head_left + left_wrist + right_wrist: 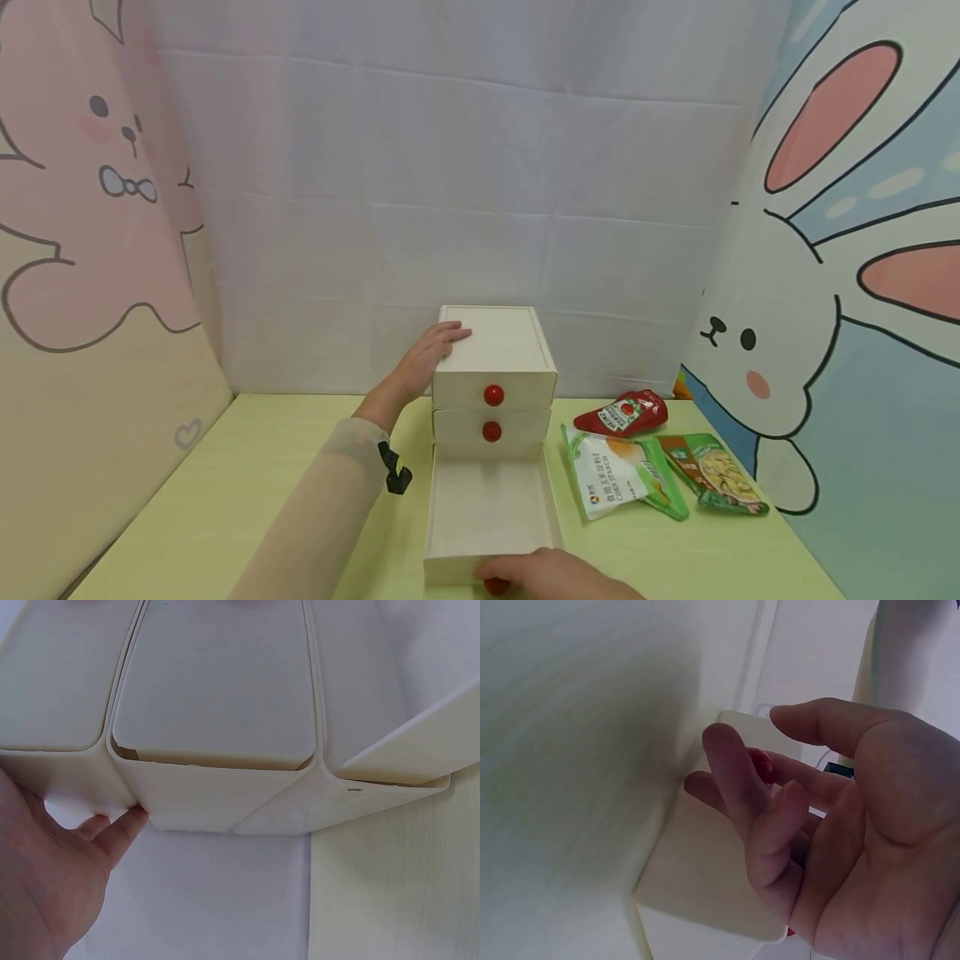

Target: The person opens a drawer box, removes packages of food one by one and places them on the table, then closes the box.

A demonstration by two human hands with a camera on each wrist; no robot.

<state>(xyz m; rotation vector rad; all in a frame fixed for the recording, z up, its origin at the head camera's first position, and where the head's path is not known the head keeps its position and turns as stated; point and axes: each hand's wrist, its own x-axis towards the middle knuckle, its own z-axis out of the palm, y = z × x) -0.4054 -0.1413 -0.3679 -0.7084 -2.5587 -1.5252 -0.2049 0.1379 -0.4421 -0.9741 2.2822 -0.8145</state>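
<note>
A white cabinet point(501, 340) of three stacked drawers with round red knobs stands at the back of the table. Its bottom drawer point(491, 508) is pulled far out, and its inner floor shows. My left hand point(429, 357) lies on the cabinet's top left edge; in the left wrist view its thumb is on one side and the fingers point(124, 832) reach along another. At the drawer's front, my right hand point(551, 573) has its fingers curled about the red knob point(762, 766), with the thumb apart from it. The top and middle drawers are closed.
Right of the cabinet lie a red ketchup pouch point(624, 414), a white and green corn starch bag point(611, 473) and a green and brown food packet point(716, 473). A white curtain point(465, 208) hangs behind; rabbit-printed panels flank the pale yellow table point(247, 467).
</note>
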